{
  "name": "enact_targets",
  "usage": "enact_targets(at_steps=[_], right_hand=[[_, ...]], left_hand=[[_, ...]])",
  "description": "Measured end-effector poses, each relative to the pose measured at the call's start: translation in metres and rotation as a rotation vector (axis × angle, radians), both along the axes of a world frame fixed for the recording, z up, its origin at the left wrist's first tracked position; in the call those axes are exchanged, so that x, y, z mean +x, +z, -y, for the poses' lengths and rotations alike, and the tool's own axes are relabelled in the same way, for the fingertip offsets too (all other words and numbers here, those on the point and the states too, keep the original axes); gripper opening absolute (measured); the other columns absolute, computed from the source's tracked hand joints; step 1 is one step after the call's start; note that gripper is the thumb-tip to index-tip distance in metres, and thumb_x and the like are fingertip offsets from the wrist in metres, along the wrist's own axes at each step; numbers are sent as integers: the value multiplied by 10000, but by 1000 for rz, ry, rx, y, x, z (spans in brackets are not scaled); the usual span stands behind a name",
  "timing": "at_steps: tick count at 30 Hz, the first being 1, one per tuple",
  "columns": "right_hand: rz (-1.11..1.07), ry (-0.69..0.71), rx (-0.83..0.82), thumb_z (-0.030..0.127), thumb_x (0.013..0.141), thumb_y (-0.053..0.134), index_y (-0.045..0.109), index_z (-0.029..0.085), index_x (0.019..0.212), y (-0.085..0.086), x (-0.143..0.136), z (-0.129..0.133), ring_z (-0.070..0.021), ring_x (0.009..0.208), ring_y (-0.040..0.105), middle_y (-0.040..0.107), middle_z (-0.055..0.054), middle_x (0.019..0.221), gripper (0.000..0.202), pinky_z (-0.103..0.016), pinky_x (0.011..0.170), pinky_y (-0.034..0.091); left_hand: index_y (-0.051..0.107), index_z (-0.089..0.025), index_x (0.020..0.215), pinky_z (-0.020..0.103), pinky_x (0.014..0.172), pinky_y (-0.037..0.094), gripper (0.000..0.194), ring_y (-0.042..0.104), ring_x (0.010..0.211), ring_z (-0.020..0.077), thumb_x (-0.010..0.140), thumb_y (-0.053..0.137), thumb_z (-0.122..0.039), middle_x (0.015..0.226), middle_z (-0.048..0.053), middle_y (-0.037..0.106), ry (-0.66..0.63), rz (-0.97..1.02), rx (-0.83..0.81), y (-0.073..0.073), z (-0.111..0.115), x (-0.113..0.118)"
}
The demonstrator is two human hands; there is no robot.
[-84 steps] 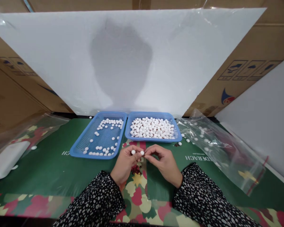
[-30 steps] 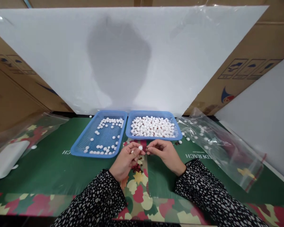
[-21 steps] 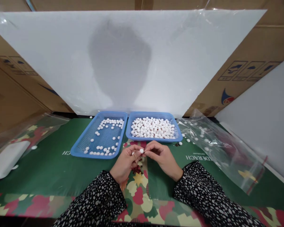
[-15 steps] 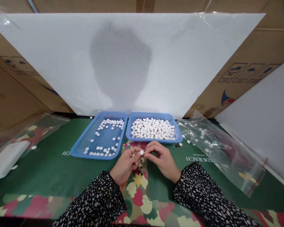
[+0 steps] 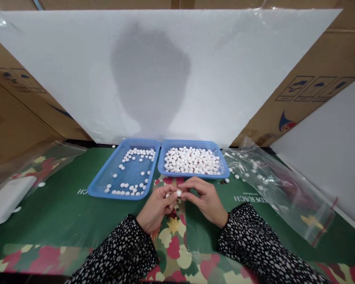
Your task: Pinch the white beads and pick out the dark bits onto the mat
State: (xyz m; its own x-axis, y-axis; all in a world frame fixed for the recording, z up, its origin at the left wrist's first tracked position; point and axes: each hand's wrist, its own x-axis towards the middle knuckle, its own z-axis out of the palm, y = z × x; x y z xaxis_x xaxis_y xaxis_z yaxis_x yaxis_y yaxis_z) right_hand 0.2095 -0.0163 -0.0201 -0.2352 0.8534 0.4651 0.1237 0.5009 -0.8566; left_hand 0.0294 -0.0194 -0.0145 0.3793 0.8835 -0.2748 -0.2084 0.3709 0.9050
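In front of the two baskets, my left hand (image 5: 157,206) is closed, its thumb and fingertips around a small white round bead (image 5: 179,193). A second white piece (image 5: 167,195) shows between the same hand's fingers, partly hidden. From the other side my right hand (image 5: 205,200) pinches at the bead with thumb and index finger. Just beyond my right hand lies the right blue basket (image 5: 192,176), heaped with similar white pieces and some dark reddish bits among them. To the left, the left blue basket (image 5: 106,176) holds fewer white pieces, scattered over its mesh bottom.
A clear plastic bag (image 5: 286,201) with white pieces in or under it lies at the right. At the left are a white phone-like object (image 5: 10,199) and another clear bag (image 5: 57,152). A white panel (image 5: 213,98) stands behind the baskets, cardboard (image 5: 313,59) beyond it.
My right thumb and index finger have closed in on the bead from the right. The left hand has hardly moved. The baskets look the same, and the view has shifted slightly.
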Motion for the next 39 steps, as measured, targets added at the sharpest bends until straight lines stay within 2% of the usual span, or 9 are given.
enact_targets(at_steps=[6,11,15,19,22,24,28,32,39], right_hand=[[146,19,92,276,904,642,729,275,1038,3,-1,-1,-196,842,617,640,-43,922,159,-346,743,520],[205,-236,205,231,895,618,701,227,994,16,3,-30,-196,758,618,671,-38,827,130,-339,735,523],[308,-332,220,200,905,586,649,218,1186,19,12,-59,-207,735,627,694,-70,948,288,-366,749,519],[400,-184,275,210,961,518,664,245,1172,3,9,-50,-227,877,628,676,-74,977,259,-372,818,506],[483,64,233,211,972,519,706,240,1045,-12,4,-28,-205,853,623,657,-57,916,202,-333,769,511],[512,144,158,192,958,548,713,229,987,-20,2,-18,-192,829,622,653,-48,899,172,-315,744,507],[567,180,84,128,892,637,717,207,872,-27,0,-15,-188,846,613,649,-38,873,114,-305,757,487],[548,190,69,89,858,655,686,197,806,-23,0,-17,-184,862,598,644,-34,889,123,-302,762,468],[130,133,-252,223,863,646,640,183,808,-6,1,-8,-158,705,598,657,-1,769,68,-284,673,468]], left_hand=[[604,-141,812,195,428,119,386,255,443,51,767,730,-503,520,-69,416,-74,-44,31,-1,-2,-2],[420,-204,705,196,386,99,430,176,388,51,860,568,-577,485,-102,319,42,-84,108,-5,-7,-2],[375,-202,664,185,392,108,400,162,412,54,908,478,-502,530,-97,252,111,-28,86,-3,-11,-6],[480,-192,834,166,411,174,207,245,446,56,879,539,-385,595,-86,359,166,35,116,-4,-13,-8],[475,-199,920,160,425,219,291,307,464,53,839,633,-428,646,-74,461,221,-12,188,-7,-13,-7],[464,-198,887,161,423,210,330,301,455,51,838,643,-471,627,-72,477,208,-28,204,-8,-14,-7],[488,-186,845,165,413,166,344,263,439,46,857,625,-501,577,-73,450,149,-6,147,-7,-14,-7],[551,-170,928,164,417,201,318,309,464,47,832,685,-442,672,-32,527,170,107,108,-5,-14,-8],[567,-155,918,154,422,224,266,297,482,36,831,714,-359,782,5,585,147,220,13,0,-11,-6]])
